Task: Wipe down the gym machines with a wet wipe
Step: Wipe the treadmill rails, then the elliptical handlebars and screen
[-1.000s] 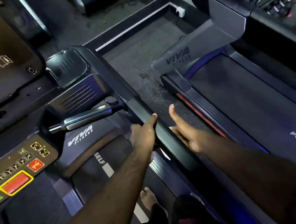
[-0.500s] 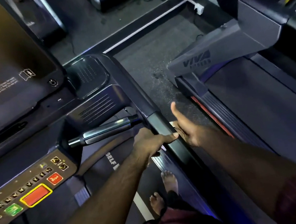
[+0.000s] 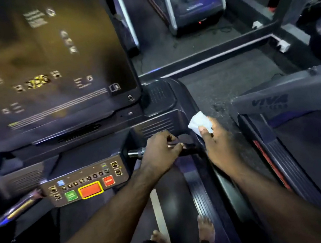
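Treadmill console (image 3: pixel 41 66) fills the left side of the view, a big dark screen with blurred markings that cannot be read. Below it sits the button panel (image 3: pixel 85 183), where a large orange button (image 3: pixel 90 190) with a yellow border is between a green button and a smaller red one.

Just right of the panel, a short grip bar (image 3: pixel 136 152) comes out sideways. The left hand (image 3: pixel 162 152) grips this bar, with its fingers curled over the top of it. Under the forearm the belt (image 3: pixel 177 194) runs toward the bottom edge, and the person's bare feet (image 3: pixel 206 226) stand on it.

Next comes the side rail (image 3: pixel 187 98) of the same machine, which curves down from the console corner. The wet wipe (image 3: pixel 199 122) is here (a small white folded piece), and it lies against the rail just above the end of the grip bar. The right hand (image 3: pixel 220 147) pinches it, with the thumb on top of the wipe; the other fingers are hidden behind it.

Further right a strip of speckled floor (image 3: pixel 233 80) separates this machine from a second treadmill (image 3: pixel 270 102), whose front cover shows the word VIVA.
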Tool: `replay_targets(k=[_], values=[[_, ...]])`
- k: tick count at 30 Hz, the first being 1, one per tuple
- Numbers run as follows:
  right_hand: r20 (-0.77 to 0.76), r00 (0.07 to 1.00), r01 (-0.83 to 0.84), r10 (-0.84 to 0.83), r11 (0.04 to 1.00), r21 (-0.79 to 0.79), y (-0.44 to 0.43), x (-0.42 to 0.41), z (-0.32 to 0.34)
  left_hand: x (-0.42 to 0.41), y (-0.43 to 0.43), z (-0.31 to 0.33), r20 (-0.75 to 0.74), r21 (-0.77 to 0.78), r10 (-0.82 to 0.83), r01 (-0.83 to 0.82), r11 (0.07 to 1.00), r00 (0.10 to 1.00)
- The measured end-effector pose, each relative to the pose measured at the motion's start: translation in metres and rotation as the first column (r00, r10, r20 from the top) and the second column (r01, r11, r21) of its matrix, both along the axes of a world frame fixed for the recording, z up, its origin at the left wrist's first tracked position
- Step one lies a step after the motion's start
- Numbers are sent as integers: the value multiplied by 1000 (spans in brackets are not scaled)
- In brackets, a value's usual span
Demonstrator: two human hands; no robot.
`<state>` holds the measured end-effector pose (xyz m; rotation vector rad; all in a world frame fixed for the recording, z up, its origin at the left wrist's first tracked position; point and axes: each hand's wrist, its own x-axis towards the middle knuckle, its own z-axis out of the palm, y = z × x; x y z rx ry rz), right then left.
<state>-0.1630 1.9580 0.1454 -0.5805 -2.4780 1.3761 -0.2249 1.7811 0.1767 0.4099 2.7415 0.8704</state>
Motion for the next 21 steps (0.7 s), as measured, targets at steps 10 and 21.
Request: replay_targets(k=[10, 21], values=[[-31, 986, -159, 162, 984, 84, -118, -66, 22, -39, -139, -10, -151, -137, -76, 55, 989, 986], [341, 782, -623, 521, 668, 408, -244, -80, 36, -86, -281, -20, -1, -388, -270, 248, 887, 963]])
